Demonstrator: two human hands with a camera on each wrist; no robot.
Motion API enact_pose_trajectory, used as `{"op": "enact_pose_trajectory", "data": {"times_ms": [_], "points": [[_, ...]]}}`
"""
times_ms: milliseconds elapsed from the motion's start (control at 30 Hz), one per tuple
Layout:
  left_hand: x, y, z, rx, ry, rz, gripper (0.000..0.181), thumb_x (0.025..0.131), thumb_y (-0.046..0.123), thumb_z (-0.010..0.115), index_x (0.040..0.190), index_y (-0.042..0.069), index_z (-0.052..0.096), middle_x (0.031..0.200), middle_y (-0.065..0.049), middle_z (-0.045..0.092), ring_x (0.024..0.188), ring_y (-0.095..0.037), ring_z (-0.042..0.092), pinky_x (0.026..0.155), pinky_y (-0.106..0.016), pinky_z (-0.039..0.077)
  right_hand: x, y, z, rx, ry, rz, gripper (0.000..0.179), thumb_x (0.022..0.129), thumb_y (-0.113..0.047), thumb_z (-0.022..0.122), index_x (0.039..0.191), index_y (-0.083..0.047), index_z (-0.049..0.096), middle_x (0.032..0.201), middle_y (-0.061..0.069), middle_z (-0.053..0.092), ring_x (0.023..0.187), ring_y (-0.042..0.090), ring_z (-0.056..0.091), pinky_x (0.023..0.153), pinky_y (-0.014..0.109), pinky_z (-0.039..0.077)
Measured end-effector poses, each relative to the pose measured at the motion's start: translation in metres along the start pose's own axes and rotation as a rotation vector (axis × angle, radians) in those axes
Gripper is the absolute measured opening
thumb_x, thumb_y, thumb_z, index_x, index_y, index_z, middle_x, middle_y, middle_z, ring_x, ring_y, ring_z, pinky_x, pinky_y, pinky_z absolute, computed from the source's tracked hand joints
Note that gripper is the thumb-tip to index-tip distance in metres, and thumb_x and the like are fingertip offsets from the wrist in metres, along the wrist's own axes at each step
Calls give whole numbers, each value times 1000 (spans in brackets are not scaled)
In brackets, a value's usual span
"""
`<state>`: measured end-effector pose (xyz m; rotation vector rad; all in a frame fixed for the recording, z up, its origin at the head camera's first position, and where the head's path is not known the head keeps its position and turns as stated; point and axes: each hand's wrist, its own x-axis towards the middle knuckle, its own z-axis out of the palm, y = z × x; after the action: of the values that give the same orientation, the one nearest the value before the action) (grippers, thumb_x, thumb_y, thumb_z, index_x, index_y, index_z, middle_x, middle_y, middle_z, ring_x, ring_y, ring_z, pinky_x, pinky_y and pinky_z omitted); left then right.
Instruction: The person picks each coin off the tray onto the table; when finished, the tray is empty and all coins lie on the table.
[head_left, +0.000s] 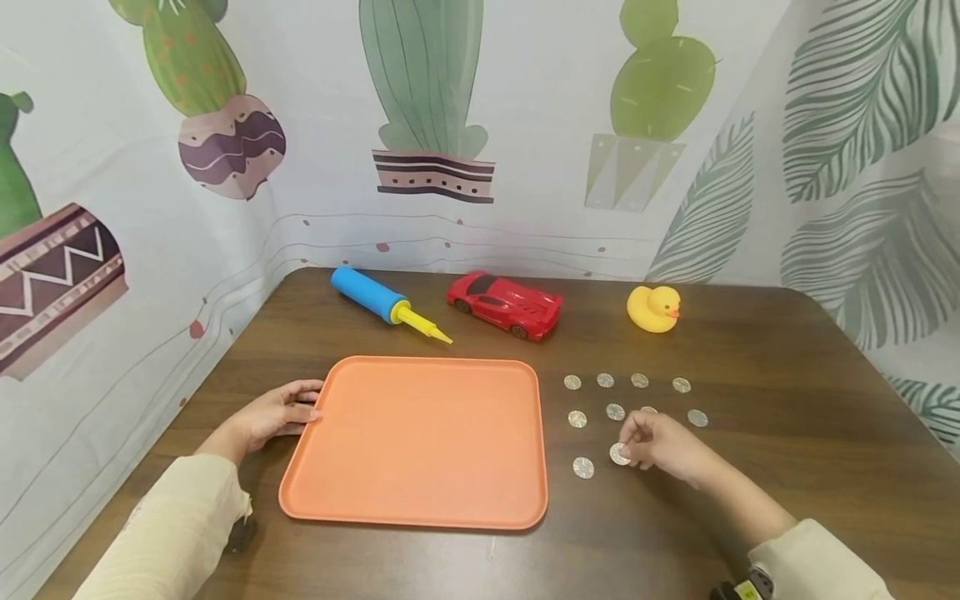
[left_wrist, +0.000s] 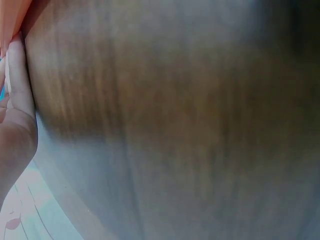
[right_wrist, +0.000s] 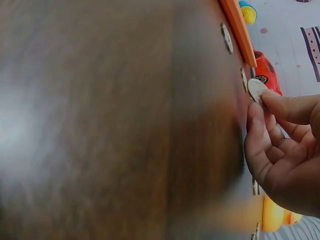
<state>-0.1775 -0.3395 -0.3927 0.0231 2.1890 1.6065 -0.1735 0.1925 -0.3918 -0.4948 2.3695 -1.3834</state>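
Note:
My right hand (head_left: 660, 446) pinches a silvery coin (head_left: 618, 454) between thumb and fingers, just above the table. In the right wrist view the coin (right_wrist: 256, 89) stands out tilted from the fingertips. Several like coins lie around it in loose rows, among them one coin (head_left: 583, 467) to its left; another lies partly hidden behind the hand. My left hand (head_left: 281, 411) rests at the left rim of an orange tray (head_left: 420, 442), its fingers fairly straight and touching the edge. The left wrist view shows only part of that hand (left_wrist: 17, 100) against the tray.
Behind the tray lie a blue and yellow hand pump (head_left: 371, 296) and a red toy car (head_left: 506, 304). A yellow rubber duck (head_left: 651, 310) sits farther right. All stand on a dark wooden table (head_left: 360, 562), backed by a cactus-print cloth (head_left: 540, 100).

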Motion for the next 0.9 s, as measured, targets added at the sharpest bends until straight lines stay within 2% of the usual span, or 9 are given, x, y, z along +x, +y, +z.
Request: {"op": "enact_pose_trajectory", "data": {"times_ms": [433,900], "points": [[2,-3,1,-5,-9,2,65,83,8,55,132,-9,15,121,-24,31,94,-17,51,79,-35,44,-4,-1,1,-160,-55,-26,13,65,10,52,71,-1,48,59,2,48,51,13,44,44,25,40],[3,-1,2,-5,-3,5,64,83,8,55,131,-9,16,120,-24,31,93,-16,51,79,-35,45,-8,-6,7,-377,20,-19,19,64,7,61,68,-7,48,61,-1,49,55,12,43,47,25,36]]}}
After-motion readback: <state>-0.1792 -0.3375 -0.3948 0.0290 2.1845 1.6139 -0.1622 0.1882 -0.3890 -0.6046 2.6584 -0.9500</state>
